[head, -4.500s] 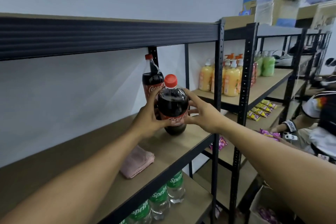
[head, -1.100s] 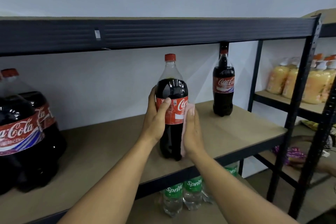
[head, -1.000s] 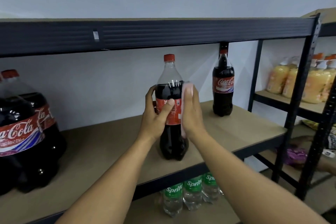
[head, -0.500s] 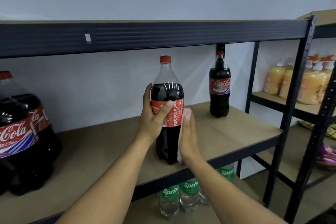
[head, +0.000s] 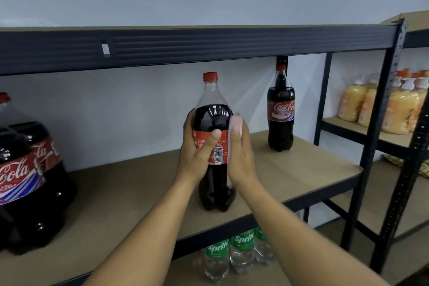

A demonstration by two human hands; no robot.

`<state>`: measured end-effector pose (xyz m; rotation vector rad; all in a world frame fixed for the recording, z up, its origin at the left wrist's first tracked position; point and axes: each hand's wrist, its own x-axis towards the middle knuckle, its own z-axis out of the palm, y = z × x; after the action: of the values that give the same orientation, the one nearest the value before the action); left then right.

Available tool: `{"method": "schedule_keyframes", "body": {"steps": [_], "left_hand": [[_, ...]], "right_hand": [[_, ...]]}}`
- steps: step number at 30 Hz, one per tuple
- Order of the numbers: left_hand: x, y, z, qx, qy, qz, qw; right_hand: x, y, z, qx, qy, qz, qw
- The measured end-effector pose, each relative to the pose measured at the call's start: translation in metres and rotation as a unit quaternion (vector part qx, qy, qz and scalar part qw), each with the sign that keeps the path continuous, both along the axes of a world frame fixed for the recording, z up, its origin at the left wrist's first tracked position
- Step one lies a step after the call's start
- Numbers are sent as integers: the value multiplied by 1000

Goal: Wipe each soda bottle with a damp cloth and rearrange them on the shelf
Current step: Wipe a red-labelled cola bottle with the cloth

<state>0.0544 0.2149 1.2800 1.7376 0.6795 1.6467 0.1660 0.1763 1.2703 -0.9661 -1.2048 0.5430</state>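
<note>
left hand [head: 197, 153] fingers and thumb wrapped round cola bottle [head: 214, 114] | right hand [head: 241, 155] fingers straight, pressing pink cloth [head: 234, 121] on its side | bottle upright on shelf [head: 301, 169]

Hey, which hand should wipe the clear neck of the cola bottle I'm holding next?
Right, probably. The right hand presses the pink cloth flat against the cola bottle just below its neck. The left hand holds the label area, steadying the bottle on the shelf.

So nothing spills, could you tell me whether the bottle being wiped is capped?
Capped: a red cap sits atop the bottle; how tightly, cannot tell.
</note>
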Motion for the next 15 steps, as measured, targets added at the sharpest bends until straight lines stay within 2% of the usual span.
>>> {"method": "schedule_keyframes", "body": {"steps": [3,5,8,12,15], "left_hand": [[3,-3,-3,2,-8,6,1000],[3,-4,-4,3,-10,8,1000],[6,-6,-5,2,-15,31,999],[13,-12,-8,0,-18,77,997],[16,-16,-10,-7,-9,107,994]], "right_hand": [[-6,-14,-45,-23,8,9,1000],[-7,-13,-45,-21,9,9,1000],[-3,1,0,-10,-13,-12,1000],[2,12,73,32,-89,-21,995],[3,11,71,56,-96,-20,994]]}}
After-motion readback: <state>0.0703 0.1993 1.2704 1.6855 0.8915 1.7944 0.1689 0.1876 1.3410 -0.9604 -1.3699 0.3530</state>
